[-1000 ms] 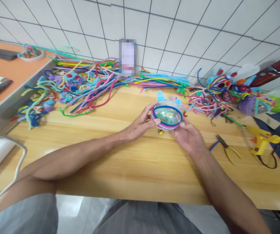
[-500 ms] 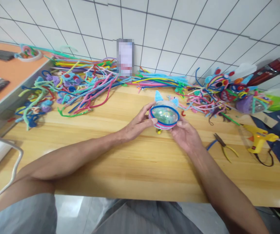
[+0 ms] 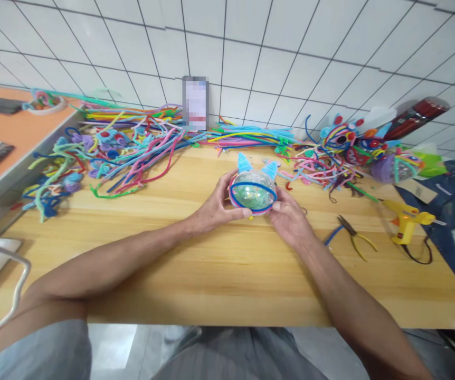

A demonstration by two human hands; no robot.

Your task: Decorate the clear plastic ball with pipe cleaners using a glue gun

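Between both hands is a clear plastic ball point(image 3: 253, 196) with a blue pipe-cleaner ring around its face, pink strands at its edge and two light-blue pointed ears on top. Something green and shiny shows through it. My left hand point(image 3: 220, 206) cups the ball's left side, thumb along the lower front. My right hand point(image 3: 291, 216) grips the lower right side, its thumb on the blue ring. A bit of yellow shows under the ball. Pliers point(image 3: 353, 235) with yellow handles lie right of my right forearm, beside a short blue pipe cleaner point(image 3: 333, 235).
Pipe cleaners point(image 3: 148, 142) are heaped along the wall, with a phone point(image 3: 196, 103) propped among them. At right are a yellow glue gun point(image 3: 407, 221), finished pipe-cleaner figures point(image 3: 338, 134) and a purple-and-clear ball point(image 3: 394, 168). A white cable point(image 3: 19, 287) hangs at left.
The ball has tilted, so its ears and clear top show more and the ring looks lower. Both hands still hold it. The whole view has shifted slightly.
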